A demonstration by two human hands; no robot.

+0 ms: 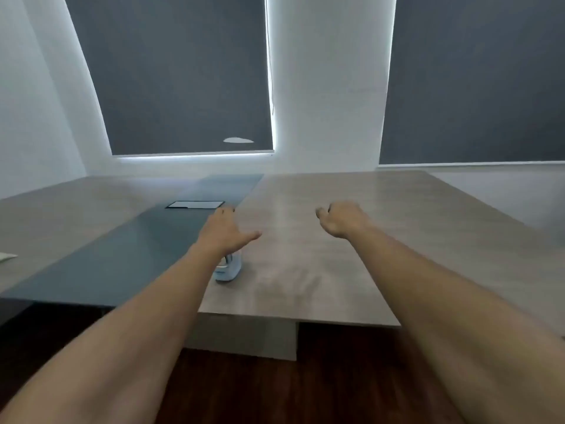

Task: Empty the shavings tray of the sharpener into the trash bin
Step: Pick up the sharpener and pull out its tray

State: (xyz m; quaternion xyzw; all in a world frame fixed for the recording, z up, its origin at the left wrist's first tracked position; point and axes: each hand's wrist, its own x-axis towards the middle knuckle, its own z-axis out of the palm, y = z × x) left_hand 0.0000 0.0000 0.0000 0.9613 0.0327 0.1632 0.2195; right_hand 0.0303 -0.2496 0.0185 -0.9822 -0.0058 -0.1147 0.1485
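A small pale blue and white sharpener (228, 267) stands on the wooden table (321, 270) near its front edge, partly hidden under my left wrist. My left hand (224, 229) hovers above and just beyond it, fingers spread, holding nothing. My right hand (341, 218) is stretched out over the table to the right, fingers curled loosely inward, with nothing in it. No trash bin is in view.
A dark blue-grey strip (128, 255) runs down the table's left part, with a black-framed cable hatch (195, 205) in it. A white paper corner (6, 257) lies at the far left. Windows with dark blinds fill the white wall behind. Dark wooden floor (305, 393) lies below.
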